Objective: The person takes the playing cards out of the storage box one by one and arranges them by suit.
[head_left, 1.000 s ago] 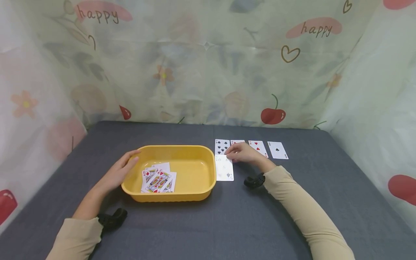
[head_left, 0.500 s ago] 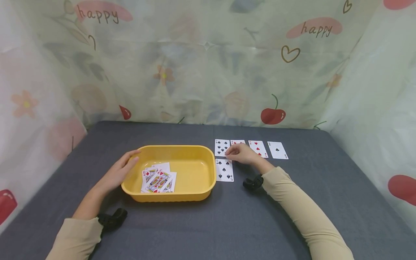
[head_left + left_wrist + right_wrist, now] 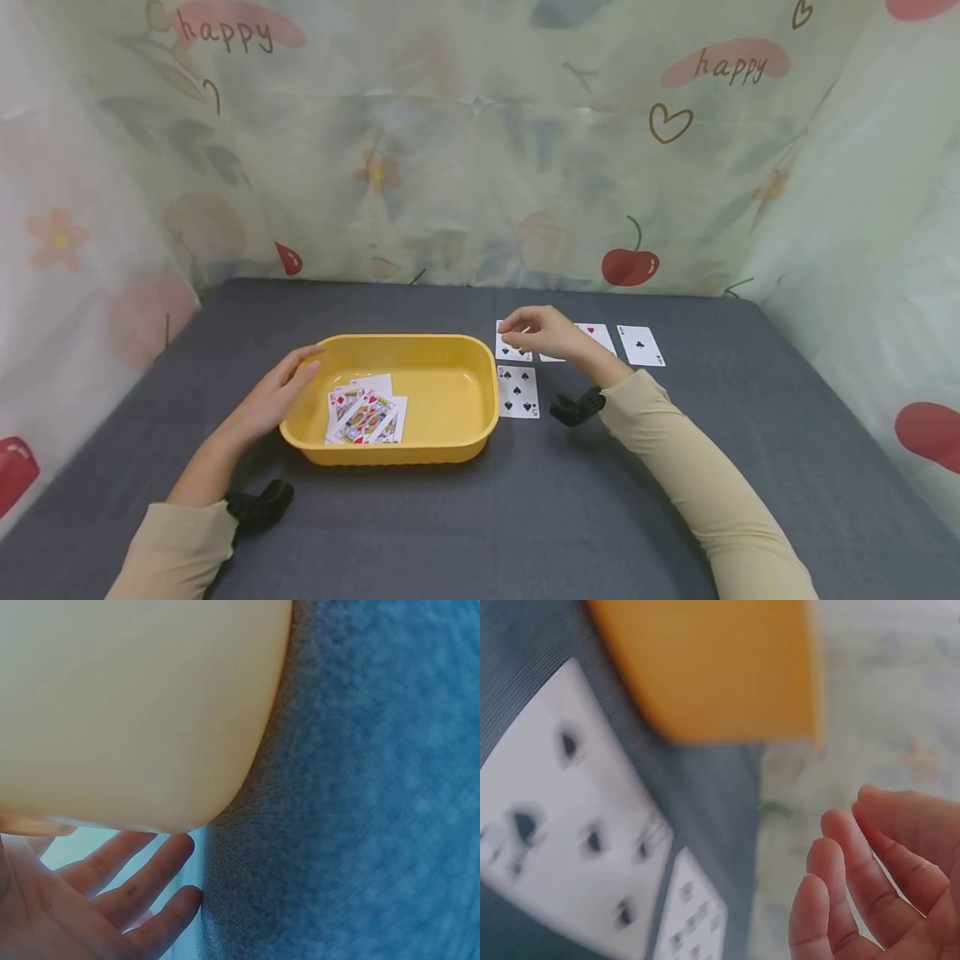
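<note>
My left hand (image 3: 273,400) rests on the left end of a yellow plastic tray (image 3: 450,450), its fingers (image 3: 146,889) extended and spread against the outside. Face-up playing cards (image 3: 367,417) lie overlapped in the tray, a queen or similar court card on top. My right hand (image 3: 551,333) hovers above the back row of cards, holding nothing, fingers relaxed and gently bent. Beneath it is a seven of spades (image 3: 513,354), partly covered; two red cards beside it are partly hidden. Closer to me lies a five of spades (image 3: 517,392), beside the tray's right wall.
At the right end of the row lies an ace of clubs (image 3: 641,346). Dark grey cloth (image 3: 480,533) covers the table. A printed curtain (image 3: 480,167) hangs behind and at both sides. Each wrist wears a black camera band.
My right hand has let the five of spades drop flat below the seven, then risen and shifted a little toward the back left. The left hand and tray stay put.
</note>
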Demonstrator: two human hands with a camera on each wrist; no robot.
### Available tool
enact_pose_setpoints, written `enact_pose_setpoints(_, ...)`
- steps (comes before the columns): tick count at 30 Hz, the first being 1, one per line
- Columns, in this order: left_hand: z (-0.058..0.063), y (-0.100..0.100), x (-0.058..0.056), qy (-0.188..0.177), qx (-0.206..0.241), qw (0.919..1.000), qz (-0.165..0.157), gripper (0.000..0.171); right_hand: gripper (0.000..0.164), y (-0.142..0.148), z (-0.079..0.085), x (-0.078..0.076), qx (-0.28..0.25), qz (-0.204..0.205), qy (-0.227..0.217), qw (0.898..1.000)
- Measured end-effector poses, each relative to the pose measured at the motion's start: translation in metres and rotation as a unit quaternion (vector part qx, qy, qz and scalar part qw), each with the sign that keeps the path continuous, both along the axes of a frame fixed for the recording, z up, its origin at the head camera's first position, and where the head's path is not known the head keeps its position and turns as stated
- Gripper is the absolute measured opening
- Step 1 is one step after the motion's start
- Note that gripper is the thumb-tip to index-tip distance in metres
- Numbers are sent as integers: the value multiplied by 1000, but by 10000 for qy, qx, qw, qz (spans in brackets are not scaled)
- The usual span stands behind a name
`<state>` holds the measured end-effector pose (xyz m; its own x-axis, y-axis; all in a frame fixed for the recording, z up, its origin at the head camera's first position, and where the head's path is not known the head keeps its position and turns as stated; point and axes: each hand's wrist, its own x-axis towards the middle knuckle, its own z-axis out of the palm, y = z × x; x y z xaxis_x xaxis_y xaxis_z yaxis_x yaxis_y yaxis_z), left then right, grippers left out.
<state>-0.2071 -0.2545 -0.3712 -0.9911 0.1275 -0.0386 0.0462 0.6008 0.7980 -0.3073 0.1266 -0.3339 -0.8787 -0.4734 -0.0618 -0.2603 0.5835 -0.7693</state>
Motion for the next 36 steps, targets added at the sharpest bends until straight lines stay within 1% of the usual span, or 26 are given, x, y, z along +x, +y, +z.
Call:
enact_pose_setpoints(3, 0, 0, 0, 34, 21, 10000, -13, 59, 30, -11, 13, 4, -49, 198, -51, 9998)
enact_pose_setpoints(8, 0, -1, 0, 81, 58, 9999, -47, 59, 24, -33, 28, 11, -127, 627, -134, 9979)
enact_pose_setpoints(12, -1, -2, -1, 103, 81, 9999, -79, 59, 26, -54, 33, 15, -201, 1012, -217, 9944)
enact_pose_setpoints(15, -1, -2, -1, 96, 68, 9999, -81, 60, 27, -71, 34, 17, -224, 1320, -232, 9907)
enact_pose_setpoints(20, 0, -1, -2, 57, 24, 10000, -64, 60, 25, -98, 33, 20, -192, 1875, -138, 9820)
enact_pose_setpoints(22, 0, -1, -2, 52, 17, 10000, -57, 60, 25, -107, 31, 20, -187, 2064, -170, 9782)
enact_pose_setpoints(28, 0, -1, -1, 72, 19, 10000, -49, 59, 30, -132, 18, 19, -65, 2511, -444, 9669)
enact_pose_setpoints(32, -1, -1, -1, 67, 18, 10000, -59, 59, 32, -146, 10, 20, 101, 2792, -520, 9588)
enact_pose_setpoints(36, -1, -1, -1, 90, 24, 9999, -58, 58, 33, -159, 2, 20, 257, 3143, -505, 9476)
